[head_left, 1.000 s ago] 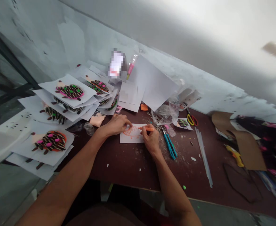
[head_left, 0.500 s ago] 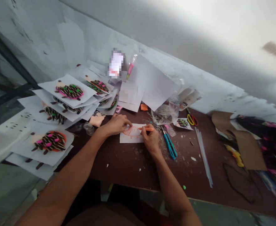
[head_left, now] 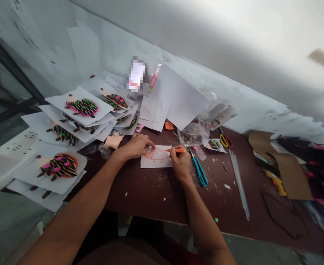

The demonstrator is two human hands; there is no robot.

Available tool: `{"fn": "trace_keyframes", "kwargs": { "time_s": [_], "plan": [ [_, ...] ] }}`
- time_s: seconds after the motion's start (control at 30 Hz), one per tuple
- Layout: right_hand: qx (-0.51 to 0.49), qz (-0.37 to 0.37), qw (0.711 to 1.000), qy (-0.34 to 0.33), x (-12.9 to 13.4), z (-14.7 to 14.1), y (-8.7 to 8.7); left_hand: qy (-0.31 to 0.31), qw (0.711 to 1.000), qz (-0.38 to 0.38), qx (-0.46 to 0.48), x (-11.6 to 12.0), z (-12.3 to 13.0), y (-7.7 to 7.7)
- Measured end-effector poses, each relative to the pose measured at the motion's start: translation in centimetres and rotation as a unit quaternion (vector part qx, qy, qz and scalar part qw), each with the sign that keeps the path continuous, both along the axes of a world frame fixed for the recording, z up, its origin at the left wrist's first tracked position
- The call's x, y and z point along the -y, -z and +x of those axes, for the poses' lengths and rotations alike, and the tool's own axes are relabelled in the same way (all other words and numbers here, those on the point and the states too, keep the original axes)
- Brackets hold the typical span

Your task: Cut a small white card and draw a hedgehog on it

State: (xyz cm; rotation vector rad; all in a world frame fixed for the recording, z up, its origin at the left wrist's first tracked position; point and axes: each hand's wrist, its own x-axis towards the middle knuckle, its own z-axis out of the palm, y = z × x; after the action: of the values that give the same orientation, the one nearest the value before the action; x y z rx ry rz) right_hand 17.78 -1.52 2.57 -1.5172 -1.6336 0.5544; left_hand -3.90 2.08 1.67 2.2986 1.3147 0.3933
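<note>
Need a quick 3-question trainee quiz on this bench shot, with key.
1. True or false: the left hand holds the orange marker.
2. What do the left hand's fingers rest on? A) paper with an orange drawing B) plastic bag C) cardboard
3. Fill in: the blue-handled scissors lie to the ___ of the paper.

Key: 1 false, the right hand holds it; 2 A; 3 right.

Maroon worktop — w/ paper stacks, blue scissors, glue sticks
</note>
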Motion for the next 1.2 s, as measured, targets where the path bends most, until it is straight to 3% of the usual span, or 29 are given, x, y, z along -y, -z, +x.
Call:
{"fn": "trace_keyframes", "kwargs": {
  "time_s": [0.6,1.2],
  "plan": [
    [0.049,-0.001,0.999,-0.015,-0.09,0.33,0.68,-0.011,1.000,-0.007,0.003,0.02,0.12,0.08],
    [0.021,-0.015,0.999,-0.028,0.21,-0.04,0.38,-0.010,1.000,-0.008,0.000,0.14,0.13,-0.25]
  ]
}}
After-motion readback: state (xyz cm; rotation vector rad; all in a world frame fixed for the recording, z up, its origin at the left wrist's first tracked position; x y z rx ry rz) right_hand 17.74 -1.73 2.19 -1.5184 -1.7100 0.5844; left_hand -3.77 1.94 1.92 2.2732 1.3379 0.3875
